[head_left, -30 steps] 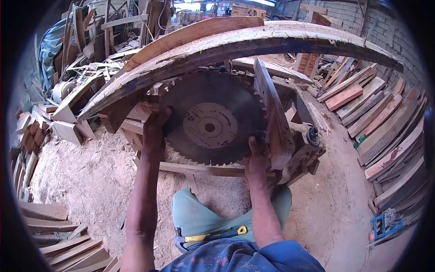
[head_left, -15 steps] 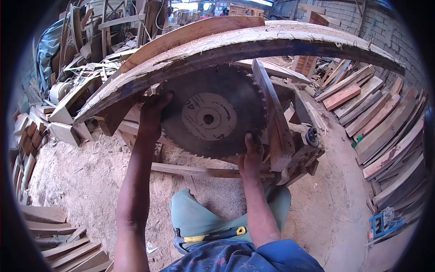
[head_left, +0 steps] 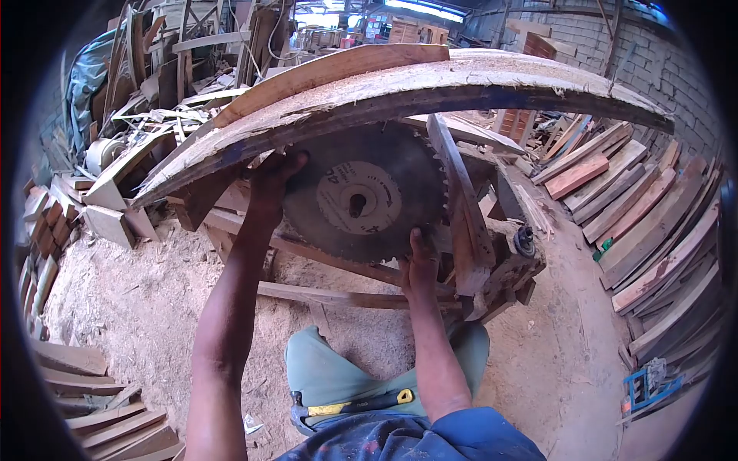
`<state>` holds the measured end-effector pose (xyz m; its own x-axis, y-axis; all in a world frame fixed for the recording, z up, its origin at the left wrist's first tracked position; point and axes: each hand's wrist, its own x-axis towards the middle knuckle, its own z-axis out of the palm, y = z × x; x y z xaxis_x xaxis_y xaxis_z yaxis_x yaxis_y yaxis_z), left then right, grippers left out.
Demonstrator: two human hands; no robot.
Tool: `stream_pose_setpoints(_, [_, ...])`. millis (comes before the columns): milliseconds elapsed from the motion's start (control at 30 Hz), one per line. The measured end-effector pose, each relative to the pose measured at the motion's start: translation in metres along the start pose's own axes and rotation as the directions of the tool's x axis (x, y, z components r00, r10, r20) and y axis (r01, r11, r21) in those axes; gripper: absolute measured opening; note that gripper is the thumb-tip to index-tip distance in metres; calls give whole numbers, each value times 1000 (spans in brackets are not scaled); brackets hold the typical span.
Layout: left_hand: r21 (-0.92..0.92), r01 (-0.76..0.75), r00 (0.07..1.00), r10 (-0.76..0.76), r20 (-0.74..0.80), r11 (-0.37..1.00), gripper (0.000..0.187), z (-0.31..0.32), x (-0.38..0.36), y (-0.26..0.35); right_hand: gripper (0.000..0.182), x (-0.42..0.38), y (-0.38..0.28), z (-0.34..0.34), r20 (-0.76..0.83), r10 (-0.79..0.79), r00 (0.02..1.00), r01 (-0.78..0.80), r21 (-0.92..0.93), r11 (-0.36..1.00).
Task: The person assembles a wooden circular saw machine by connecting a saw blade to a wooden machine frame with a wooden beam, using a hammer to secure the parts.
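A large round saw blade (head_left: 323,223) with a pale printed centre stands upright under the wooden table top (head_left: 369,100). My left hand (head_left: 275,178) grips the blade's left edge, thumb on its near face. At the lower right edge, my right hand (head_left: 421,261) holds the blade with the thumb up against its face; the other fingers are mostly hidden behind. A dark shaft end (head_left: 357,204) shows in the blade's centre hole. Close to the blade's right side runs a slanted wooden post (head_left: 463,211). A hammer (head_left: 354,402) with a yellow and black handle lies across my lap.
Lower frame rails (head_left: 338,296) cross in front of my knees. A dark round fitting (head_left: 524,241) sits on the frame's right end. Stacked boards (head_left: 646,223) line the right side, with a blue metal frame (head_left: 649,388) nearby. Scrap wood piles up at left; sawdust covers the floor.
The blade has shifted slightly to the right relative to the table with both hands still on it. A shaft end now shows in its centre hole. The view has tilted a little.
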<state>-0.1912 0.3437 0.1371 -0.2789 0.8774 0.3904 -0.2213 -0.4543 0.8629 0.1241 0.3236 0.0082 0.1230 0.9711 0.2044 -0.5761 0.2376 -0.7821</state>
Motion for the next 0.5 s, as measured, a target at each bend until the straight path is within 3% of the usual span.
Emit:
stream_pose_setpoints(100, [2,8,1000,-8,10,1000,41,-1,11,-4,55,13,4,-4,-9,33,999,-33,-65,997])
stream_pose_setpoints(200, [33,-35,999,35,-17,999,42,4,12,-2,49,18,11,-4,-58,58,997,-60,-31,998])
stream_pose_setpoints(300, [-3,-36,999,36,13,999,46,-2,26,-12,63,24,15,-10,6,75,997,-74,-89,993])
stream_pose_setpoints(500, [87,-149,989,147,31,985,52,0,40,-12,66,20,12,-12,0,171,985,-166,-240,957])
